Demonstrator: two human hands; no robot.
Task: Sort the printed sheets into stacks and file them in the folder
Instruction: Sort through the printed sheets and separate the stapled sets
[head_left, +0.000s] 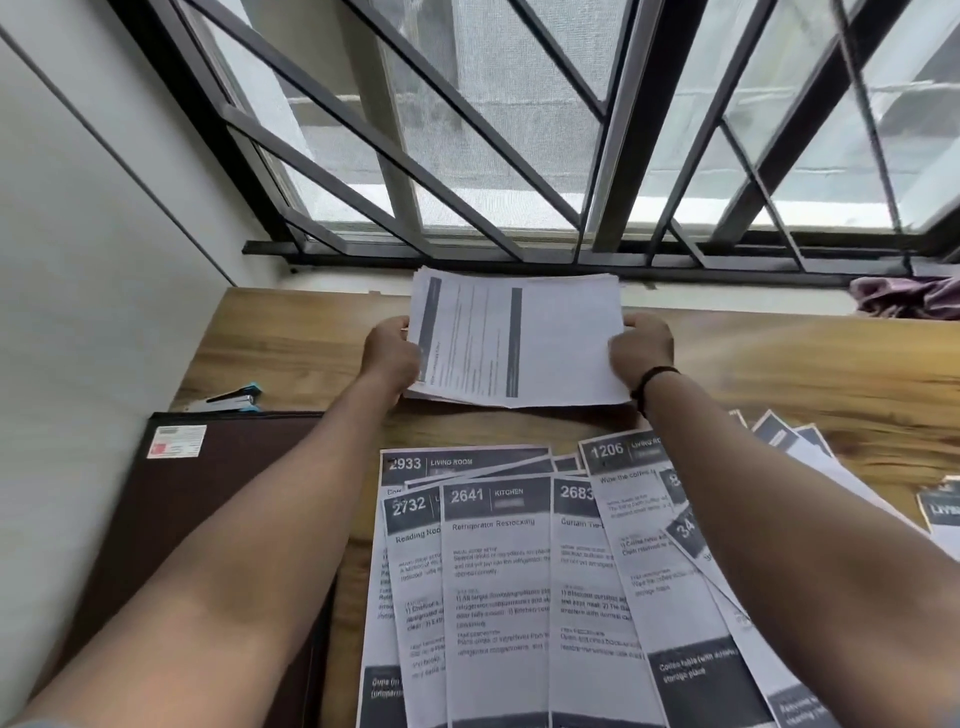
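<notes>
Both hands gripped a stack (519, 343) at the far side of the bench (779, 364): the left hand (390, 352) curled on its left edge, the right hand (641, 349) on its right. Loose sheets (498, 571) lay fanned nearer, with the folder (208, 493) to their left.

**Readable print**

You've got sheet headers on the table: sheet 2933 (462, 462) "LIVING ROOM", sheet 2641 (493, 571) "KITCHEN – Refrigerator Restocking", sheet 2732 (413, 561) "Reading Noo…", sheet 2683 (582, 571), sheet 1206 (623, 457) "LIVING RO…". Folder sticker (176, 441) unreadable.
</notes>
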